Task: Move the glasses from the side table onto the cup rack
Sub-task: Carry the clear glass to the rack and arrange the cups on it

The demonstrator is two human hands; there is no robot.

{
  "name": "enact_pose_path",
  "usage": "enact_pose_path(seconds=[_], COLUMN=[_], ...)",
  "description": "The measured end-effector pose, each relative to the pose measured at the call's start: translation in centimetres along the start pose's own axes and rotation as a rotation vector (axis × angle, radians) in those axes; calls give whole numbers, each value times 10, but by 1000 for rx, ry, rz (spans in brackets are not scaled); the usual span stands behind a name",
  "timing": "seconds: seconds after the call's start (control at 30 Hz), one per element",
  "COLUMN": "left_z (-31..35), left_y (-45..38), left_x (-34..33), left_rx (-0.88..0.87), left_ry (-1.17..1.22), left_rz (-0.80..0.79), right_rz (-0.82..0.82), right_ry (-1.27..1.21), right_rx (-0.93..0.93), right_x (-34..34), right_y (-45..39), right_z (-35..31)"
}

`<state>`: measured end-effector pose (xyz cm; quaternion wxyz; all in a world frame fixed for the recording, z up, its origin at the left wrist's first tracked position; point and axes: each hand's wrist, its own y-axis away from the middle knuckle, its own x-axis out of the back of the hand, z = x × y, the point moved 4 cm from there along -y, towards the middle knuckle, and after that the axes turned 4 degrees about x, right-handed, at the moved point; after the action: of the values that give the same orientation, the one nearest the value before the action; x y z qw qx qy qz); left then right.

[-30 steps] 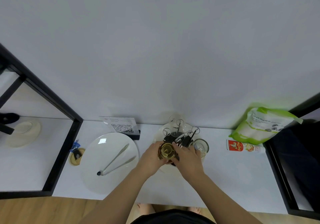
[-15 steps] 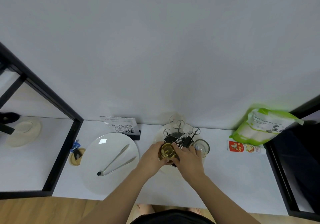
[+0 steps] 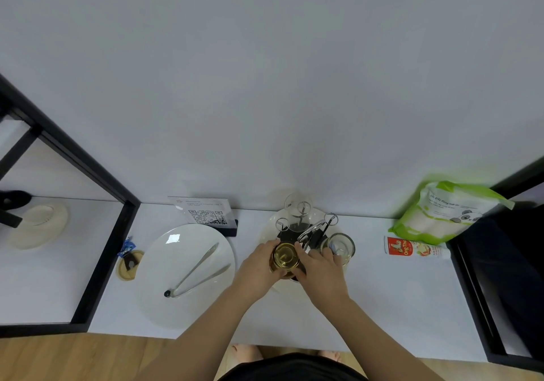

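The amber glass (image 3: 285,258) sat clasped between our left hand (image 3: 259,268) and right hand (image 3: 321,274), both closed on its sides, at the near edge of the cup rack (image 3: 303,233). We judged the main risk was missing a peg, so the glass would tip off onto the tabletop (image 3: 382,298). Just beyond our right fingers stood a clear glass (image 3: 338,246), which a careless knuckle could knock.

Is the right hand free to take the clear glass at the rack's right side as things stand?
Probably not yet. The right hand is on the amber glass together with the left hand. The clear glass stands just beyond its fingers, nothing between, so it looks reachable after letting go.
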<state>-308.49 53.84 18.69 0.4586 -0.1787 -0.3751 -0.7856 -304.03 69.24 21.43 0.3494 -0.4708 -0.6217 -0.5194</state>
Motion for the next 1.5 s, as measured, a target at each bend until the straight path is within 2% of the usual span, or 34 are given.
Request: enact_pose_path(seconds=[0.4, 1.07, 1.27, 1.37, 1.5], left_z=[1, 1, 27, 56, 101], left_y=[0, 4, 6, 4, 2], left_x=[2, 5, 24, 45, 53], left_rx=[18, 40, 48, -31, -234], left_ry=[8, 45, -37, -136, -173], left_rz=[-12, -27, -115, -12, 161], right_rz=[-30, 44, 120, 228, 365], right_ry=[12, 15, -44, -101, -174], right_rx=[-12, 11, 14, 11, -70], right_x=[3, 0, -1, 0, 10], right_y=[-2, -2, 1, 9, 19], right_z=[0, -1, 4, 15, 40])
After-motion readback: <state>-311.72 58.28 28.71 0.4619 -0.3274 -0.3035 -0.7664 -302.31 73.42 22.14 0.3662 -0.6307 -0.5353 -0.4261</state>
